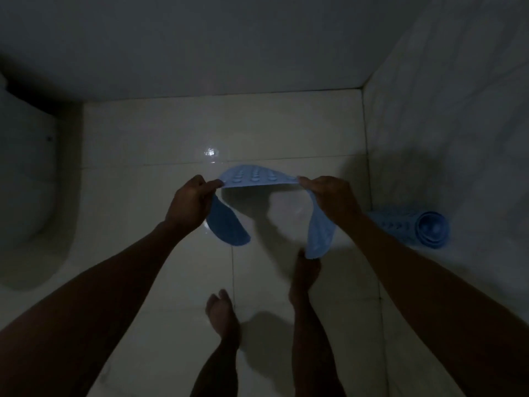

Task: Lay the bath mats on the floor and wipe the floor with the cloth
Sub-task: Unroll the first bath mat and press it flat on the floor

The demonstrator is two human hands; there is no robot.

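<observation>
A blue rubber bath mat with suction cups hangs in the air above the white tiled floor, stretched between both hands. My left hand pinches its left edge and my right hand pinches its right edge. The mat's two ends droop down on either side. A second blue bath mat lies rolled up on the floor at the right, against the wall. No cloth is in view.
A white toilet stands at the left. Tiled walls close the floor at the back and the right. My two bare feet stand on the tiles below the held mat. The room is dim.
</observation>
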